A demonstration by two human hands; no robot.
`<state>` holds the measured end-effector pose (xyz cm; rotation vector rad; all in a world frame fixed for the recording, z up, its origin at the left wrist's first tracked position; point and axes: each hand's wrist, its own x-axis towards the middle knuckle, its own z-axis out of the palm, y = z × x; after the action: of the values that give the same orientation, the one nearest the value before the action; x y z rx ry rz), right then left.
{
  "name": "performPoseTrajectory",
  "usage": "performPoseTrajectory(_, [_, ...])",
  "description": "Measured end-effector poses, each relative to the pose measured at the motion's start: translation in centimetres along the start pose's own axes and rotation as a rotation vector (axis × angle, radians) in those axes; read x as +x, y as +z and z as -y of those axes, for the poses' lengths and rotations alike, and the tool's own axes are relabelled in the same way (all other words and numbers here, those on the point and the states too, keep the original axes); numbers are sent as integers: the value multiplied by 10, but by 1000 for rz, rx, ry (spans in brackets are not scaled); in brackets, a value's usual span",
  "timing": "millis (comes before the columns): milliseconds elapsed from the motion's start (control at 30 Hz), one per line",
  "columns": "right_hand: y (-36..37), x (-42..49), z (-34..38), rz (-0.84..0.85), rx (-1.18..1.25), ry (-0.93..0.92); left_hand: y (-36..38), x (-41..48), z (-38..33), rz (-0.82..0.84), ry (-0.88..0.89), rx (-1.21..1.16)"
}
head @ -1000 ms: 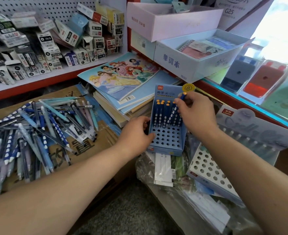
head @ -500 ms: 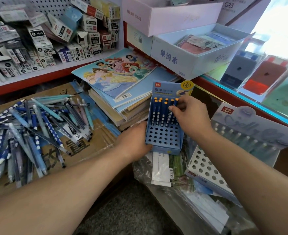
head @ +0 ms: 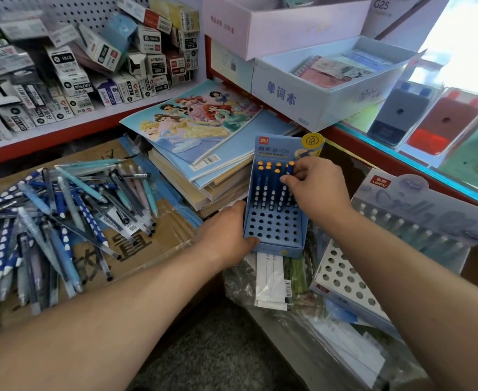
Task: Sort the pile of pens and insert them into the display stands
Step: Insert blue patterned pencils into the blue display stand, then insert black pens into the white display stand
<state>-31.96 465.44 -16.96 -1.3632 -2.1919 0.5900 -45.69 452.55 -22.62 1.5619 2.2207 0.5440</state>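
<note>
A blue display stand (head: pixel 274 232) with a grid of holes leans against a stack of notebooks. Several dark blue pens with orange caps (head: pixel 263 182) fill its back rows. My left hand (head: pixel 226 235) grips the stand's lower left edge. My right hand (head: pixel 314 187) pinches one dotted blue pen (head: pixel 290 167) at the right of the back rows, its lower end in the stand. A pile of loose pens (head: pixel 63 215), blue, teal and grey, lies on flattened cardboard at the left.
A second, white stand (head: pixel 345 280) with a pale blue header card lies at the right on plastic-wrapped packs. Notebooks (head: pixel 192 128) are stacked behind the blue stand. Shelves with small boxes (head: pixel 91 66) rise at the back left, open cartons (head: pixel 325 88) at the back right.
My right hand has pushed the pen lower into the stand, from up by the yellow badge to the level of the other caps. My left hand has stayed on the stand's lower left edge.
</note>
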Motion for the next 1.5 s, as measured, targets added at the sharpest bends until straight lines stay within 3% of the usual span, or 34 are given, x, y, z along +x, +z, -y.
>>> performPoseTrajectory(167, [5,-3,-5,87,-77,-3,0,0,0,0,0,3])
performPoseTrajectory(733, [7,-12,-8,67,-6,40,1,-1,-1,-3,14,41])
performPoseTrajectory(933, [-13,-35,10,21,160,-27,-19,-9,-8,-119,36,-20])
performPoseTrajectory(1200, [-10,-62,71,342,552,-225,-98,-75,15,-163,-115,-151])
performPoseTrajectory(1500, [27,-114,156,624,428,-497,-155,-202,67,-232,-480,-20])
